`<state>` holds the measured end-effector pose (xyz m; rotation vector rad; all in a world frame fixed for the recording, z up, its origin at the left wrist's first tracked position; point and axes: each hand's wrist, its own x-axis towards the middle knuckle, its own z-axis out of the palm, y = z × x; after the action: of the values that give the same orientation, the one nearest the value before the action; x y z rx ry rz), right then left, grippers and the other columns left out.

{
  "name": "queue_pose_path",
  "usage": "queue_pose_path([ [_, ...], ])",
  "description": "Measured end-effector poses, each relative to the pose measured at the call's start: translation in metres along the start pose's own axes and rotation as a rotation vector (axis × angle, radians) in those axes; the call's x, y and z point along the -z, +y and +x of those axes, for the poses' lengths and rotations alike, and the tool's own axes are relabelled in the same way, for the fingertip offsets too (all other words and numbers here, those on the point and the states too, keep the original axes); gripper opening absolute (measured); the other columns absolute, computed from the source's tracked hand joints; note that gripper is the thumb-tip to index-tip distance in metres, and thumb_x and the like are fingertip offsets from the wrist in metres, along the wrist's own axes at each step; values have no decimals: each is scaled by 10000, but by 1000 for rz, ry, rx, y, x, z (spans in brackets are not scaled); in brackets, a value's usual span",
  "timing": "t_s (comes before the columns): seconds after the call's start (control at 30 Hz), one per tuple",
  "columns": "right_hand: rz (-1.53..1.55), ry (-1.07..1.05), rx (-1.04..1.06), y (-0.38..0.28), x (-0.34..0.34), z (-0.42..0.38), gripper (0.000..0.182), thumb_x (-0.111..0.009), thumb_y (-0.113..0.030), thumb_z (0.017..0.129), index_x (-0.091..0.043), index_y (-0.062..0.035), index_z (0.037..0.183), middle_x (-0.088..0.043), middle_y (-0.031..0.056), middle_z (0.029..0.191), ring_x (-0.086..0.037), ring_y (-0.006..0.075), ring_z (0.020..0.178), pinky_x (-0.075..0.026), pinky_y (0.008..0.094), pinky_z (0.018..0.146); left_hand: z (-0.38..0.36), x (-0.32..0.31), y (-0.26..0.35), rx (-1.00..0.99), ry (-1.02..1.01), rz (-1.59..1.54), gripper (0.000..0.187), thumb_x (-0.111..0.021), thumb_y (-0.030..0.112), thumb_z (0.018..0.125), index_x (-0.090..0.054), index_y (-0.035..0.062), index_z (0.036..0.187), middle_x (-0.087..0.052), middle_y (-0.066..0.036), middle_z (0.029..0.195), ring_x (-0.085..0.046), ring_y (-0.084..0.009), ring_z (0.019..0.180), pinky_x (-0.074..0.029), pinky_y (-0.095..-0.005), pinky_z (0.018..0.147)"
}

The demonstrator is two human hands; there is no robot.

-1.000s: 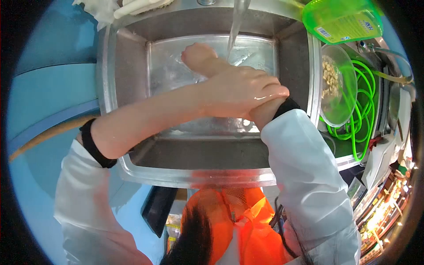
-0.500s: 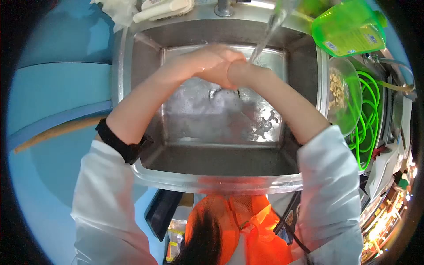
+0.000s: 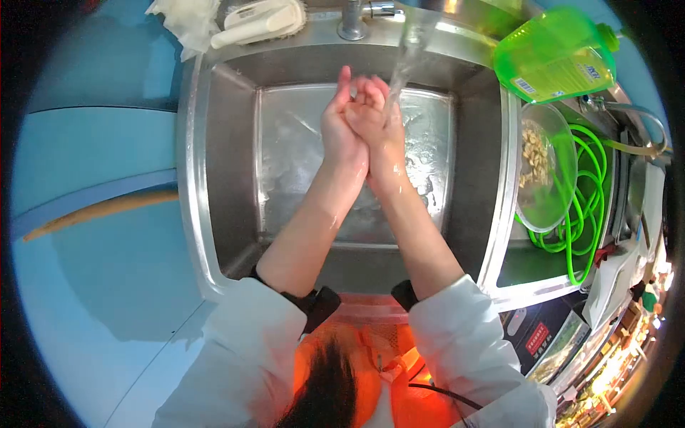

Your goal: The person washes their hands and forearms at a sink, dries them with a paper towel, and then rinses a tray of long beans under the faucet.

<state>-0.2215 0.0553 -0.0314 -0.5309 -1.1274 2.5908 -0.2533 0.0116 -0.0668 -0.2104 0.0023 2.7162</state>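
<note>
My left hand (image 3: 340, 130) and my right hand (image 3: 379, 127) are pressed together over the steel sink (image 3: 232, 171), palms turned up. Both are wet and hold no object. The fingers of my right hand lie loosely curled across my left hand, hiding part of its fingers, while a finger or thumb of the left points up. A stream of water (image 3: 410, 60) falls onto the right hand. Black bands show at both forearms, near the white sleeves. The sink floor under the hands is wet and shiny.
A faucet base (image 3: 352, 25) stands behind the sink, with a white scrub brush (image 3: 260, 21) to its left. Right of the sink are a green soap bottle (image 3: 556, 57), a clear bowl (image 3: 546, 200) with pale pieces and a coiled green hose (image 3: 591, 192).
My hands have turned from a sideways clasp to palms up, fingers pointing away from me. The forearms have drawn in closer together, and water now lands on the right hand.
</note>
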Motion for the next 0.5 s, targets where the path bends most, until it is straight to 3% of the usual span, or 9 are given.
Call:
queue_pose_path([
  [0.07, 89, -114, -154, 4, 19, 28, 260, -574, -90, 811, -453, -49, 1038, -554, 101, 838, -571, 288, 812, -479, 378, 778, -17, -47, -16, -22, 301, 146, 196, -372, 21, 896, -468, 15, 1068, -527, -86, 1088, -482, -199, 1096, -352, -261, 958],
  [0.1, 289, -153, -342, 0, 28, 38, 181, -564, -125, 824, -456, -52, 950, -530, 90, 761, -567, 279, 730, -488, 386, 717, -22, -38, -19, 8, 220, 231, 223, -335, 29, 932, -466, 2, 1109, -514, -80, 1135, -479, -215, 1099, -333, -280, 984],
  [0.13, 490, -195, -528, -10, 24, 38, 143, -554, -161, 837, -459, -56, 861, -506, 79, 685, -562, 269, 649, -497, 393, 657, -27, -28, -20, -73, 138, 608, 250, -331, 55, 942, -455, -1, 1153, -499, -89, 1170, -464, -203, 1117, -326, -287, 989],
  [0.17, 286, 67, -550, -10, 13, 36, 242, -509, -232, 853, -374, -99, 702, -404, 46, 566, -465, 223, 478, -465, 392, 532, -33, -17, -18, -154, 48, 985, 283, -327, 81, 953, -443, -4, 1196, -485, -99, 1206, -449, -190, 1135, -319, -293, 995],
  [0.23, 209, 71, -550, -5, 18, 27, 231, -489, -222, 853, -386, -96, 690, -413, 49, 574, -454, 213, 477, -461, 381, 535, -43, 19, -2, -304, -180, 1823, 356, -325, 149, 973, -370, -7, 1289, -444, -106, 1271, -408, -175, 1170, -291, -310, 1013],
  [0.3, 147, 96, -543, 0, 23, 28, 218, -454, -218, 851, -394, -99, 679, -399, 44, 572, -455, 192, 510, -458, 365, 564, -41, 37, 4, -106, -215, 1756, 375, -376, 131, 951, -353, -4, 1300, -439, -116, 1284, -418, -203, 1175, -297, -331, 1015],
  [0.37, 121, 157, -475, 5, 29, 28, 194, -423, -246, 884, -398, -102, 756, -426, 47, 574, -474, 212, 552, -446, 365, 600, -36, 48, 13, -757, -716, 2296, 503, -476, 130, 884, -301, 34, 1346, -412, -151, 1321, -450, -273, 1168, -340, -377, 983],
  [0.47, 191, 227, -355, 1, 19, 18, 246, -428, -296, 896, -451, -54, 858, -560, 131, 734, -565, 267, 736, -461, 375, 687, -23, 14, 21, -533, -767, 2373, 430, -545, 68, 762, -495, 30, 1188, -460, -162, 1252, -451, -380, 1097, -377, -404, 914],
  [0.5, 232, 245, -310, -2, 14, 14, 287, -438, -314, 894, -476, -29, 889, -620, 173, 813, -605, 289, 818, -471, 380, 722, -21, 2, 22, -418, -666, 2487, 360, -555, 69, 751, -530, 32, 1108, -496, -149, 1209, -466, -373, 1083, -394, -394, 888],
])
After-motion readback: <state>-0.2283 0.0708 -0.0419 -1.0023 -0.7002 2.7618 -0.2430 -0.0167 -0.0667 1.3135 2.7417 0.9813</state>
